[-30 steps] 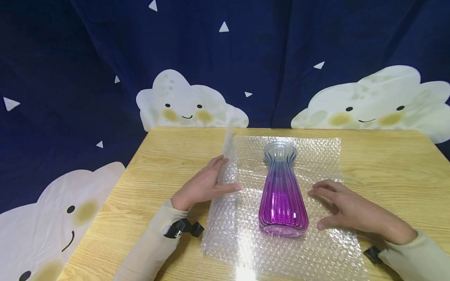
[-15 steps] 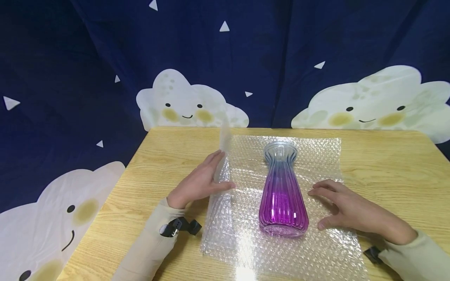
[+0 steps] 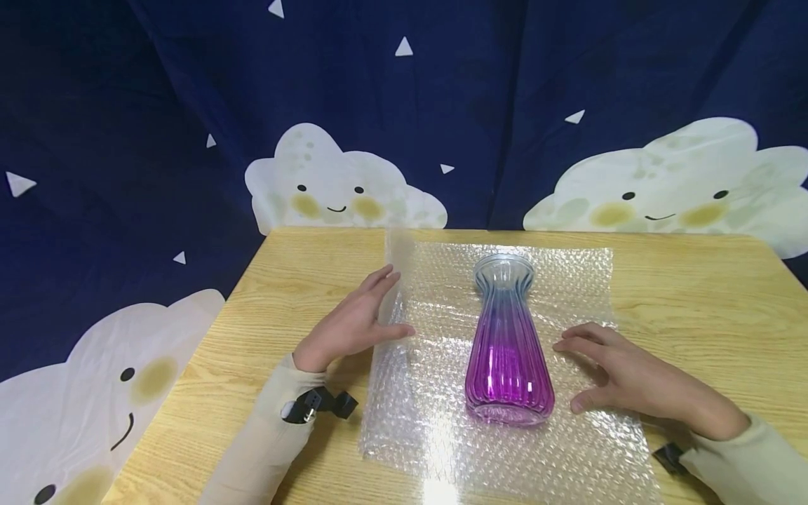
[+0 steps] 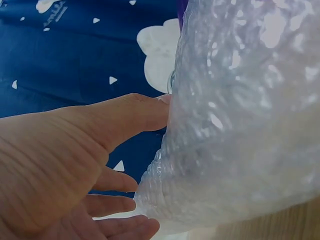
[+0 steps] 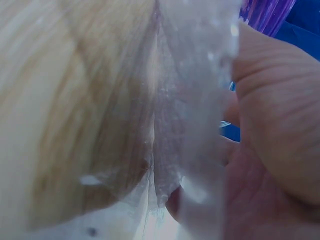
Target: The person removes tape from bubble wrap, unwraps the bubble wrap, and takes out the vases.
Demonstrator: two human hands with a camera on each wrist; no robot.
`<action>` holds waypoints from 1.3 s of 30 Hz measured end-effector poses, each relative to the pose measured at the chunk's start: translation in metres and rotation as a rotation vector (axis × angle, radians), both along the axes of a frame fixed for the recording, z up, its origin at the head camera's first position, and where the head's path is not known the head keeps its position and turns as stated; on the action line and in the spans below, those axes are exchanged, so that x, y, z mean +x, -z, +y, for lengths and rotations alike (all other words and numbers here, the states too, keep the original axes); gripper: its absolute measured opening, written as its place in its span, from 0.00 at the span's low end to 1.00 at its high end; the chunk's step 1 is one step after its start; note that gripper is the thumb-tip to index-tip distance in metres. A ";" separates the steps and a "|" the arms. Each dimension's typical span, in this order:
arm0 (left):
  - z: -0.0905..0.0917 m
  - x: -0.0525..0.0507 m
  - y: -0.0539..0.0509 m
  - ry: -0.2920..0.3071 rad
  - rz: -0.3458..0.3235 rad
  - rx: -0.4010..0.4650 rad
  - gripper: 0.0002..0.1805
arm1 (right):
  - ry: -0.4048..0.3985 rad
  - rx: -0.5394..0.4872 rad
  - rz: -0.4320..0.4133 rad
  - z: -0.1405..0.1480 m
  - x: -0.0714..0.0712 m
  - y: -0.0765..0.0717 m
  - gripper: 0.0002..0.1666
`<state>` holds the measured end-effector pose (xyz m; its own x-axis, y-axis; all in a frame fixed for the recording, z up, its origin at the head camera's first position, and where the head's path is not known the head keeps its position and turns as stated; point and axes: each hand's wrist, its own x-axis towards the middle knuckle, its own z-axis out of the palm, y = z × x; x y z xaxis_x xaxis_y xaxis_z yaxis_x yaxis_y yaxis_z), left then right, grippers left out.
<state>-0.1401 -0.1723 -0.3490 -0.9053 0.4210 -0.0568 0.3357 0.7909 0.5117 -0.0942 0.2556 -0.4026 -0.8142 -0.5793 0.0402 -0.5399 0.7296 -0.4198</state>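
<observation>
A ribbed glass vase (image 3: pixel 510 358), pale blue at the neck and purple-pink below, lies on its side on a sheet of bubble wrap (image 3: pixel 568 449). Its mouth points to the far side of the table. At the sheet's raised left edge is my left hand (image 3: pixel 353 322), thumb spread from extended fingers. In the left wrist view the thumb reaches the edge of the standing wrap (image 4: pixel 235 115). My right hand (image 3: pixel 631 372) rests by the sheet's right edge, fingers loosely bent, a short gap from the vase. Wrap (image 5: pixel 200 100) partly covers that hand's fingers in the right wrist view.
The sheet lies on a wood-grain table (image 3: pixel 694 301). Behind it and to the left hangs a dark blue curtain (image 3: pixel 467 91) with smiling clouds and white triangles. A small black camera (image 3: pixel 318 405) is strapped on the left wrist.
My left hand has drifted slightly left, away from the vase. The raised left flap of bubble wrap has leaned outward to the left. The right hand and the vase stay put.
</observation>
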 end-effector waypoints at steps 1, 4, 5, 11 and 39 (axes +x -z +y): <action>-0.001 0.000 0.000 0.000 0.002 -0.003 0.56 | 0.000 0.000 0.000 0.000 0.000 0.000 0.54; -0.003 -0.001 0.000 -0.002 -0.002 -0.001 0.56 | -0.001 -0.001 -0.002 0.000 0.000 0.000 0.54; -0.004 -0.001 0.000 -0.002 -0.006 0.000 0.56 | -0.002 -0.002 0.000 0.000 0.000 0.000 0.54; -0.009 -0.002 -0.001 0.009 -0.026 -0.009 0.55 | -0.004 0.001 0.001 0.001 0.000 0.001 0.53; -0.022 -0.010 0.005 0.016 -0.090 -0.060 0.53 | 0.004 0.013 -0.015 0.000 -0.001 -0.001 0.54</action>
